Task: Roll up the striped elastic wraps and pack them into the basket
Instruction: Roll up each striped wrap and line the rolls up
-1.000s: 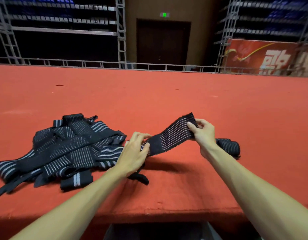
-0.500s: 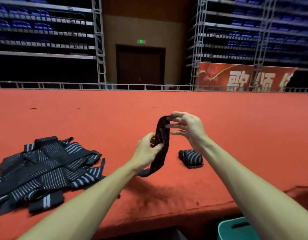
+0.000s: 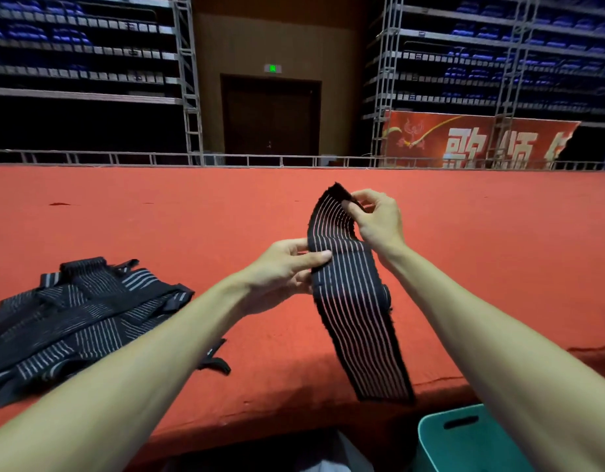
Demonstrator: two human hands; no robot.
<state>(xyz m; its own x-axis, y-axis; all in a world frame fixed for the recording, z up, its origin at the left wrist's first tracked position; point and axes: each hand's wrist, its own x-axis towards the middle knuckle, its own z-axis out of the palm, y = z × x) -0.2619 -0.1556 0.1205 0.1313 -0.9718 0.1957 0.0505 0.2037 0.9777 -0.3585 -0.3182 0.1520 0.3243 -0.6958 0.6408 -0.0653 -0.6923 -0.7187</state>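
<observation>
A black elastic wrap with thin pale stripes (image 3: pixel 355 315) hangs in the air above the red stage floor. My right hand (image 3: pixel 376 219) pinches its top end, which curls over. My left hand (image 3: pixel 284 270) pinches the wrap's left edge a little lower, thumb on the front. The free end dangles down to the stage's front edge. A rolled wrap (image 3: pixel 386 296) lies on the floor behind the hanging one, mostly hidden. A pile of several loose striped wraps (image 3: pixel 76 318) lies at the left. The teal basket (image 3: pixel 464 437) stands below the stage edge at the bottom right.
The red carpeted stage (image 3: pixel 158 226) stretches far ahead to a metal rail (image 3: pixel 192 160). Scaffold towers, blue seating, a dark door and a red banner (image 3: pixel 471 141) stand beyond. A loose black strap end (image 3: pixel 214 364) lies near my left forearm.
The wrap has been lifted and turned so its striped face shows and its free end hangs lower. My right hand now pinches the top end. The view has tilted up.
</observation>
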